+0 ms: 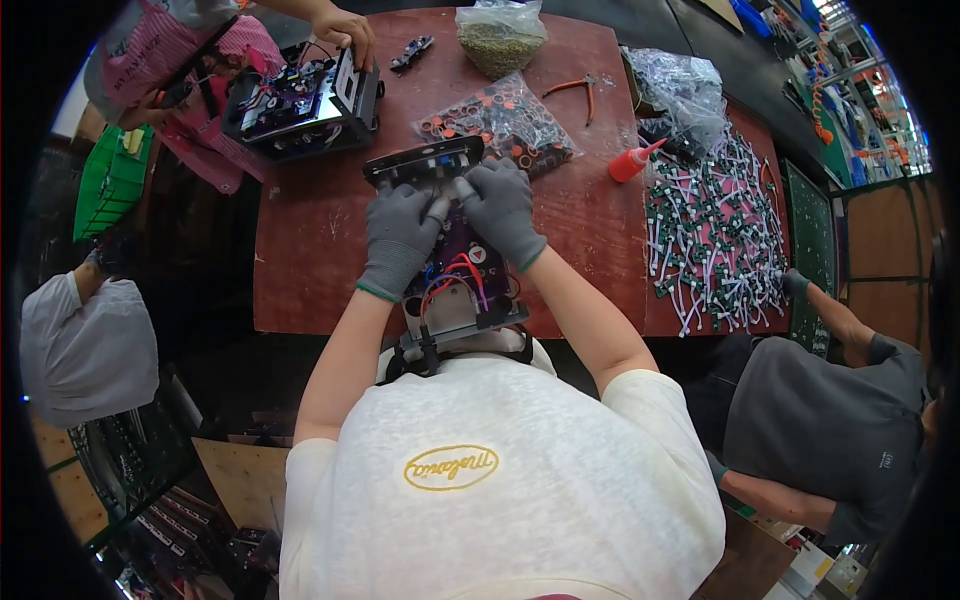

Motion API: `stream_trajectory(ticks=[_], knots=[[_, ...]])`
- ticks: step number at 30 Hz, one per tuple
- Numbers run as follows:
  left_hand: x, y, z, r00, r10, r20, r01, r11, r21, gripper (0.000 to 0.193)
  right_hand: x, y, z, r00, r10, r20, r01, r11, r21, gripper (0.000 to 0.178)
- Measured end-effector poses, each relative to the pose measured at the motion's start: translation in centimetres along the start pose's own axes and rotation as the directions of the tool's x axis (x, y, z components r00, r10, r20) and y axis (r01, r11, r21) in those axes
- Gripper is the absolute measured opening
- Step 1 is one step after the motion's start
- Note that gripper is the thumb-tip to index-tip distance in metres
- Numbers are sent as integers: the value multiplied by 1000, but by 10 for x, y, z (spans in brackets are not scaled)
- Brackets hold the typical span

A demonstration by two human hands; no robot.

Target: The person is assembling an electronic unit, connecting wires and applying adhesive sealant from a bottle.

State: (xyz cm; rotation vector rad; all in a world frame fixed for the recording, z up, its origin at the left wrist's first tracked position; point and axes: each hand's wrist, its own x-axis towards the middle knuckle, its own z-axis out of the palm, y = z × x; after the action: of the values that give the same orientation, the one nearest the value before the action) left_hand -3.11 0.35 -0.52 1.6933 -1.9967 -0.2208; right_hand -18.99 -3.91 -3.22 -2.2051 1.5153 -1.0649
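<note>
An electronic unit with a dark purple circuit board [462, 240] and red, purple and black wires stands close in front of me at the table's near edge. A black front panel [425, 161] tops its far end. My left hand [400, 232], in a grey glove, is closed on the panel's near side, thumb pointing inward. Beside it my right hand [500, 208], gloved alike, grips the panel's right part with bent fingers. Both thumbs come near each other behind the panel. The fingertips, and any small part between them, are hidden.
Beyond the panel lie a bag of black and orange rings [500, 122], a bag of small greenish parts [500, 40] and orange-handled pliers [585, 95]. At right are a red bottle [630, 163] and many white cables [715, 230]. A co-worker's hand [345, 30] rests on another unit [300, 105].
</note>
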Motion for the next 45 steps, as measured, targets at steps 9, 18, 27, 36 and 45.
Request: stream_trajectory(ticks=[9,18,27,36,45], knots=[[2,1,8,999,-33,3,32,994,108,24,-7,-2,5,995,99,-2,-98,989,108,21],[1,-4,3,999,-34,27,36,997,-74,23,-1,-8,-2,979,178,96,-178,984,-14,32],[-3,-3,-2,995,-46,92,49,998,-39,26,16,-15,4,923,302,237,-300,953,-45,33],[-2,6,7,996,-13,-94,15,1000,24,31,11,2,6,945,260,197,-273,961,46,34],[1,11,6,999,-41,10,39,991,130,32,13,-9,-6,981,-47,-187,5,977,-215,65]])
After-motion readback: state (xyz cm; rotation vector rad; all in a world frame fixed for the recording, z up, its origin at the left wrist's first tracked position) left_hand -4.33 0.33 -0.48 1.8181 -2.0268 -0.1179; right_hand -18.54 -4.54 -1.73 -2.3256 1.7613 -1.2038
